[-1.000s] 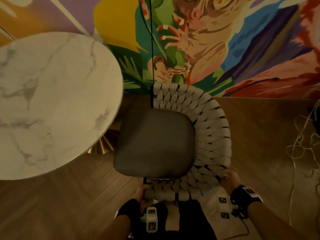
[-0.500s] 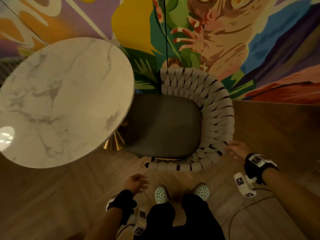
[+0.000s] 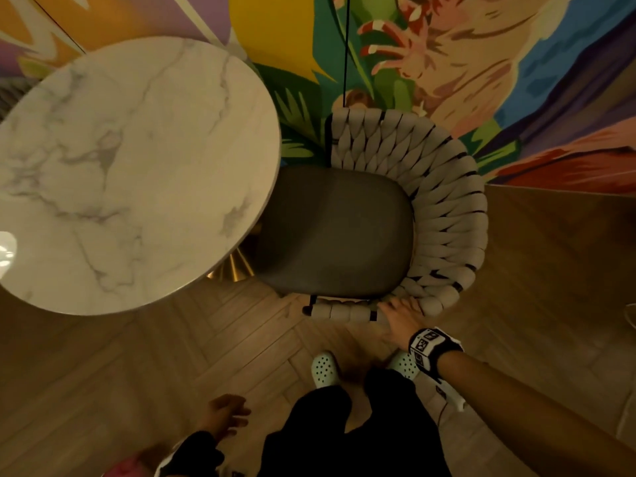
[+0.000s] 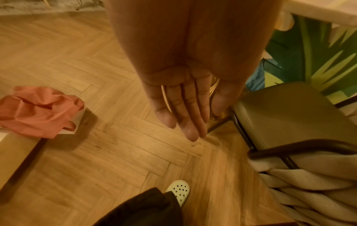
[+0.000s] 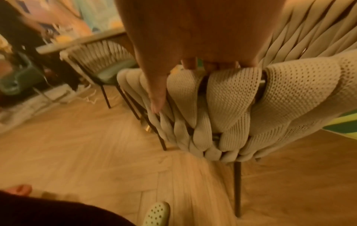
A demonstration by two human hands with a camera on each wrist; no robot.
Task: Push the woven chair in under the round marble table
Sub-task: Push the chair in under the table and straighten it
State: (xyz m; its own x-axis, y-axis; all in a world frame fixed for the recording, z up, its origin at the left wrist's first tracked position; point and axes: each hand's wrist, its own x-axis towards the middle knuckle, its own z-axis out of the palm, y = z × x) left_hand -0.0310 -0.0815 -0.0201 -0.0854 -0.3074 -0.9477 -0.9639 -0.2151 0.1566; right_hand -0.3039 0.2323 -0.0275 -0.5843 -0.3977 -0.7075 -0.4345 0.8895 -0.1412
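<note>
The woven chair [image 3: 447, 218] has a beige braided back and a grey seat cushion [image 3: 337, 232]. It stands to the right of the round marble table [image 3: 130, 166], and the seat's left edge lies just under the table's rim. My right hand [image 3: 401, 316] grips the near end of the braided rim. In the right wrist view its fingers [image 5: 190, 65] curl over the rim's top and the thumb [image 5: 156, 94] lies down the outside. My left hand [image 3: 223, 416] hangs free over the floor with straight fingers [image 4: 185, 113], holding nothing.
A painted mural wall [image 3: 447, 63] runs close behind the chair. The table's gold base [image 3: 234, 270] shows beside the seat. A pink cloth [image 4: 40, 110] lies on the wooden floor at my left. Another woven chair [image 5: 96, 61] stands further off. My pale clogs [image 3: 323, 370] are just behind the chair.
A second ago both hands held the chair's near rim. Both then let go, with the chair closer to the table. Now the right hand is back on the rim; the left has dropped away.
</note>
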